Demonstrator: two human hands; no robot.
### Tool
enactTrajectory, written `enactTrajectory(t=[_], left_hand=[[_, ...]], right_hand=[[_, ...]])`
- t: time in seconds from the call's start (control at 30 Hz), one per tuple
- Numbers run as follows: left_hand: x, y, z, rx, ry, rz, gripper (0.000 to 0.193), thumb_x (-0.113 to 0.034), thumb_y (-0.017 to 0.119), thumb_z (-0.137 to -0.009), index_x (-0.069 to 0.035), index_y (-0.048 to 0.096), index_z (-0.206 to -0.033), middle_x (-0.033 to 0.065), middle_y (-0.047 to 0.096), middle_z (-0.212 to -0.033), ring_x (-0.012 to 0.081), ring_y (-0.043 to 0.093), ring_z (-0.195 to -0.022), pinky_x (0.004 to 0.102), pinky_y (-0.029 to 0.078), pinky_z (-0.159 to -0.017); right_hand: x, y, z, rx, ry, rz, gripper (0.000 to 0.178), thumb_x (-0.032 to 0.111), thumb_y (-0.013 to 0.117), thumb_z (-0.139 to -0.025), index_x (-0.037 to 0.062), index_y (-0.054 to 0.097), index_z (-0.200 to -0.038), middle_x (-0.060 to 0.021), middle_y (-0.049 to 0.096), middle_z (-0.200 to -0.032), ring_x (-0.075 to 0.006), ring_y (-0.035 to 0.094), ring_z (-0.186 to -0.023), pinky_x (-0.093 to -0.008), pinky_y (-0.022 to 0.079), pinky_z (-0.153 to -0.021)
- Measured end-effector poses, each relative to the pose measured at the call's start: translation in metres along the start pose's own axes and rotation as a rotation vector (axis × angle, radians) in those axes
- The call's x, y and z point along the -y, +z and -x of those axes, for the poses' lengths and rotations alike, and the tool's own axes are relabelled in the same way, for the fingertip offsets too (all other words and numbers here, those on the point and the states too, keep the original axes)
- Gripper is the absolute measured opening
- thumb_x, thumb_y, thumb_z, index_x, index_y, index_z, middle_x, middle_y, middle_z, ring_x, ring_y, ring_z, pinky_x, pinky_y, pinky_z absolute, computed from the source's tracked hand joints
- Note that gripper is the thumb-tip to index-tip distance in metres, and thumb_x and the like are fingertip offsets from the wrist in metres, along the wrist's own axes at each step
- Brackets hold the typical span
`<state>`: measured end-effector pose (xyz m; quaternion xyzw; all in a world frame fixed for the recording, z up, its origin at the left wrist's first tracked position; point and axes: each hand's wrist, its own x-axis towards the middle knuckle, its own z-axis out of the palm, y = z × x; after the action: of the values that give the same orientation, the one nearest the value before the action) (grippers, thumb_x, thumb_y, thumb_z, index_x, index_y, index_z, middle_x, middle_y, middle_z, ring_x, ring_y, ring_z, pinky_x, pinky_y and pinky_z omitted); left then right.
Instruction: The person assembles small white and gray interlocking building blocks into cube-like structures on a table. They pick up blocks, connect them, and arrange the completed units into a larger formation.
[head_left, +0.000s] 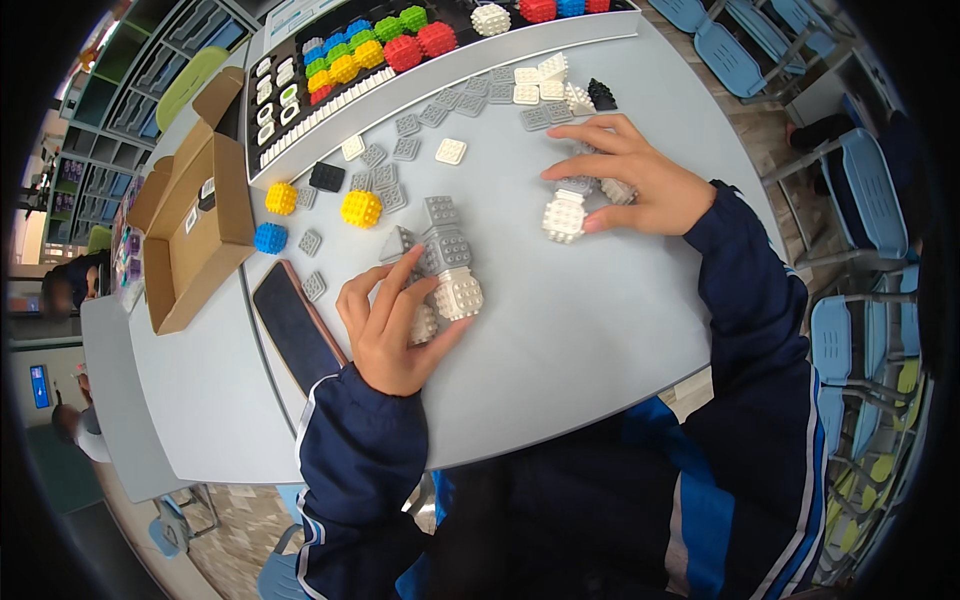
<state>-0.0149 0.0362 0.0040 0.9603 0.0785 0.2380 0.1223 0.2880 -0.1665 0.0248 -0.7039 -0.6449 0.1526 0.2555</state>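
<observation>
My left hand [385, 325] is closed round a grey and white assembly of studded building blocks [447, 248] on the table, thumb and fingertips against its sides. Its white blocks sit at the near end and the grey ones at the far end; my fingers hide part of its left side. To the right, a second, smaller block assembly [564, 216] is gripped by my right hand [640, 178]. A white block points toward me there, with grey parts behind it half covered by my fingers.
A long tray [350, 105] of coloured blocks spans the table's far side. Grey square plates [470, 104] and white pieces [526, 94] lie before it. Leftward are yellow blocks [361, 209], a blue block [270, 238], a phone [298, 325] and an open cardboard box [225, 215].
</observation>
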Motion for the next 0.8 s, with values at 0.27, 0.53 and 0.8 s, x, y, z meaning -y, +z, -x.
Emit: enactTrajectory(t=[0.27, 0.53, 0.8], left_hand=[[-0.009, 0.003, -0.006, 0.021, 0.033, 0.044, 0.056, -0.022, 0.09, -0.068, -0.005, 0.066, -0.115, 0.0103, 0.06, -0.143, 0.0317, 0.048, -0.123, 0.0462, 0.03, -0.109], [-0.015, 0.004, -0.005, 0.045, 0.137, -0.104, 0.05, -0.025, 0.081, -0.075, -0.025, 0.073, -0.125, 0.0081, 0.057, -0.144, 0.0327, 0.048, -0.125, 0.0519, 0.03, -0.109], [-0.017, 0.002, -0.01, 0.032, 0.142, -0.099, 0.05, -0.014, 0.075, -0.068, -0.014, 0.073, -0.118, 0.0128, 0.059, -0.142, 0.0388, 0.047, -0.127, 0.0505, 0.034, -0.108]], right_hand=[[0.018, 0.029, 0.001, -0.204, 0.149, 0.033, 0.058, 0.026, 0.073, -0.092, 0.0196, 0.055, -0.147, -0.0139, 0.034, -0.161, -0.0365, 0.028, -0.143, -0.048, 0.027, -0.121], [0.016, -0.022, 0.014, -0.074, 0.15, -0.155, 0.084, -0.017, 0.054, -0.08, 0.0258, 0.049, -0.153, -0.0086, 0.026, -0.168, -0.036, 0.03, -0.147, -0.0476, 0.03, -0.119], [0.025, 0.005, 0.002, 0.089, -0.088, 0.132, 0.082, -0.009, 0.069, -0.077, 0.0264, 0.053, -0.149, -0.003, 0.037, -0.163, -0.0315, 0.033, -0.146, -0.0449, 0.03, -0.115]])
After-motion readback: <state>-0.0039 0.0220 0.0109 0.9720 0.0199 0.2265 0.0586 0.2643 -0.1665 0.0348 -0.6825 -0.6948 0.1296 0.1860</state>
